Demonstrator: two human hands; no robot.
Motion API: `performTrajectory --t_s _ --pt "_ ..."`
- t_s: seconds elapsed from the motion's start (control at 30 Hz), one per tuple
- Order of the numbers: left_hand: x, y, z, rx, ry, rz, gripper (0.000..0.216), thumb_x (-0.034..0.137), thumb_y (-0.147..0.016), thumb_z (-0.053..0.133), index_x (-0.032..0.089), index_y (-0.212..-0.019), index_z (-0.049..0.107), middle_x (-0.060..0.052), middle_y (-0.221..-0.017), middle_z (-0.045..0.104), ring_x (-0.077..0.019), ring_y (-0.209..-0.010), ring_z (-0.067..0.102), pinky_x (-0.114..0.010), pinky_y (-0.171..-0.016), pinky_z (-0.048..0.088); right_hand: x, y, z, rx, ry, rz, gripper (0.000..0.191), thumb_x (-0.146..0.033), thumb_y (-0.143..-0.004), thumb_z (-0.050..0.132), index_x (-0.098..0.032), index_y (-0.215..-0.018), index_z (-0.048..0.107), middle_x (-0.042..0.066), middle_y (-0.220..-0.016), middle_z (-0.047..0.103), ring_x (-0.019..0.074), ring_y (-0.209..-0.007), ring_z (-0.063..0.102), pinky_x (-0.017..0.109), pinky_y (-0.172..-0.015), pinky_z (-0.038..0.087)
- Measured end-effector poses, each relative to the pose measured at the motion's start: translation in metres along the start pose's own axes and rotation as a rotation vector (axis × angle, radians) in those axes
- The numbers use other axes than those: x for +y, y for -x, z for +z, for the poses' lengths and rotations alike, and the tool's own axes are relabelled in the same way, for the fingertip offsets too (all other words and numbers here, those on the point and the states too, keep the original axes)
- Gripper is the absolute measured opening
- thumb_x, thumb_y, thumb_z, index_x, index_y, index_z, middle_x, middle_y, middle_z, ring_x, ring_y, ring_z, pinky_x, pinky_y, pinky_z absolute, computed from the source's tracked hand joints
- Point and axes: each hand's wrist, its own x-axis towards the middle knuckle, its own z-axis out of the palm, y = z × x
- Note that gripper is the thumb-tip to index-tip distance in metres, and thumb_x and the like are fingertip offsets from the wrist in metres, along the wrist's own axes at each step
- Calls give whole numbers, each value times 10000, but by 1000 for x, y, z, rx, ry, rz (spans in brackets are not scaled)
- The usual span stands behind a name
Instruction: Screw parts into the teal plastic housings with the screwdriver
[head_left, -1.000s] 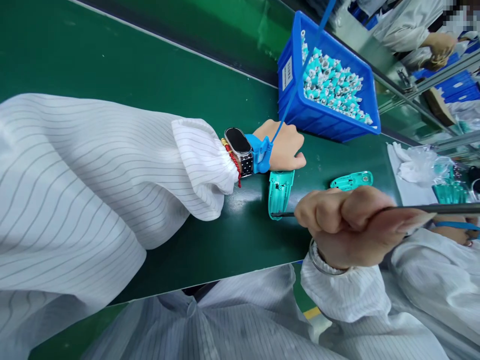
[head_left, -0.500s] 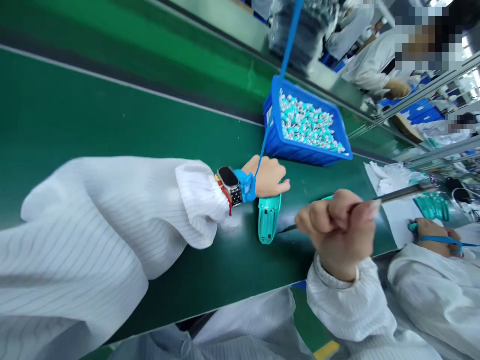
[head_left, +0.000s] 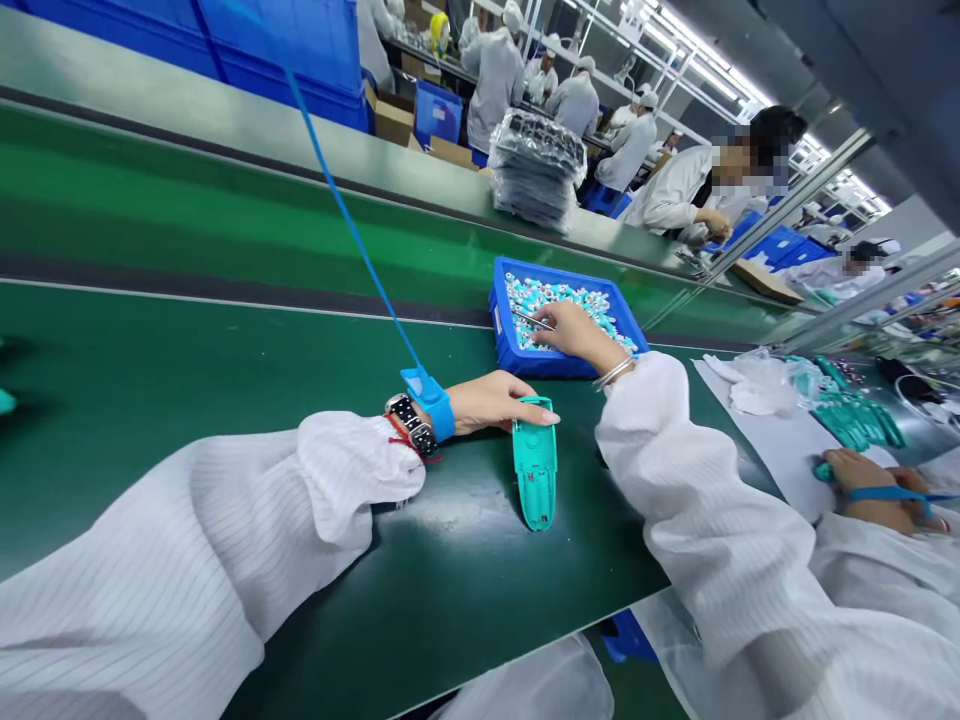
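Observation:
My left hand grips the top end of a teal plastic casing half, thumb over its edge. The casing's hollow, ribbed inside faces up, and its lower end points toward me over the green table. My right hand is above a blue bin, its fingers closed on a slim metal tool that looks like tweezers. Small white and teal parts fill the bin. Whether the tool's tip holds one of them, I cannot tell. A blue wrist strap with a cord circles my left wrist.
A green conveyor belt runs behind the table. On the right, a co-worker's hands are beside several teal pieces on white paper. A stack of clear-wrapped trays stands beyond the belt.
My right hand has moved from the table's near side, right of the casing, up to the bin with the tool. My left hand still holds the casing. The camera view has tilted up.

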Motion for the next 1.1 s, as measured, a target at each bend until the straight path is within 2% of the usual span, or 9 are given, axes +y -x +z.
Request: performTrajectory --t_s 0.13,0.23,0.37,0.47,0.57,0.63,0.73,0.97,1.1 --pt "5 7 8 -26 395 -22 376 320 -511 820 118 -741 600 -55 -810 664 -172 -745 635 -332 -756 498 -2 -12 4 24 -7 66 166 -60 -562 674 -197 -571 581 39 -640 613 206 -677 568 335 -691 443" --pt "6 18 15 45 456 14 367 354 -551 797 115 -713 571 -35 -720 645 -175 -687 638 -380 -760 513 -7 -4 -16 95 -38 92 171 -29 -581 608 -171 -674 630 61 -717 642 216 -732 578 347 -719 446" --pt "9 39 33 49 153 133 295 356 -681 705 129 -692 517 18 -569 571 -113 -550 577 -282 -622 500 -26 46 -56 203 -183 100 204 -163 -698 590 -124 -888 653 69 -829 650 153 -662 556 291 -606 440" --pt "13 56 50 55 -140 151 272 360 -692 682 140 -697 522 24 -553 566 -88 -516 528 -204 -519 424 -49 101 -68 25 -704 157 216 -298 -701 661 -133 -840 652 27 -758 621 31 -405 361 205 -374 281" --pt "14 68 63 77 -380 192 273 369 -688 674 139 -636 536 37 -564 545 -60 -529 473 -172 -506 368 -66 149 -59 -150 -1091 149 200 -304 -674 719 -159 -791 649 15 -811 594 1 -416 337 173 -346 234" --pt "12 72 68 48 -464 222 261 367 -708 652 140 -631 548 51 -557 512 -46 -524 437 -163 -505 345 -71 170 -47 -240 -1263 173 181 -305 -701 709 -169 -797 640 -11 -713 552 2 -416 336 159 -348 232" --pt "7 72 70 15 -498 247 265 368 -737 625 141 -627 544 67 -536 450 -31 -497 383 -157 -487 313 -73 186 -36 -374 -1387 276 176 -326 -760 659 -173 -835 616 -61 -540 450 3 -377 285 145 -337 198" --pt "4 72 70 -42 -458 180 374 435 -719 648 131 -583 478 67 -527 413 -35 -523 351 -157 -469 270 -79 188 -40 -283 -1353 300 154 -229 -688 721 -147 -721 595 -59 -533 492 0 -392 320 131 -335 219" --pt "5 73 69 -110 -333 76 385 449 -707 659 139 -591 463 56 -527 484 -48 -504 435 -158 -472 327 -79 187 -42 -278 -1375 273 148 -203 -681 723 -143 -720 593 -40 -582 549 -4 -402 343 126 -343 231"
